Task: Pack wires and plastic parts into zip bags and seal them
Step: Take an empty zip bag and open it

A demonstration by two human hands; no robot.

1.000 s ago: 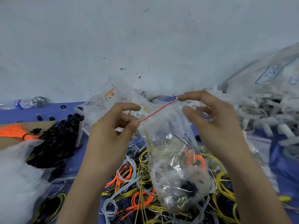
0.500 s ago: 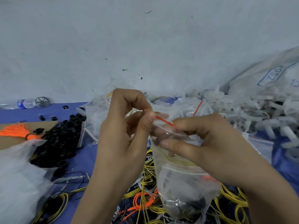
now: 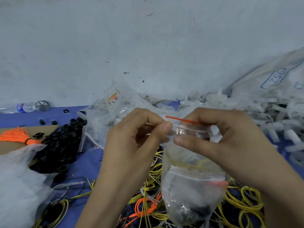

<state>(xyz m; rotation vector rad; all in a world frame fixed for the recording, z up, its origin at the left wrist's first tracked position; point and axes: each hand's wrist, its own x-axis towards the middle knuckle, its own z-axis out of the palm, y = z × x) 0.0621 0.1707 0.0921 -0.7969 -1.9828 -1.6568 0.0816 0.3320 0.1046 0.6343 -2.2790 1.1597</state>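
A clear zip bag (image 3: pixel 190 181) with a red strip along its top hangs in front of me, holding yellow, orange and white wires and black plastic parts. My left hand (image 3: pixel 136 137) pinches the bag's zip edge at its left end between thumb and fingers. My right hand (image 3: pixel 218 139) pinches the same edge just to the right, thumb in front, fingers behind. Under the bag lies a tangle of yellow, orange and grey wires (image 3: pixel 148 195) on the blue cloth.
A heap of black plastic parts (image 3: pixel 60 145) lies at the left, beside an orange tassel (image 3: pixel 16 135) on cardboard. Filled clear bags (image 3: pixel 111 112) pile up behind my hands. White plastic strips (image 3: pixel 271 120) and a sack fill the right. A water bottle (image 3: pixel 19 107) lies by the wall.
My hands came together from the bag's two corners to its left end. The right hand has since slid a little rightward along the zip edge, and the red strip now lies nearly level.
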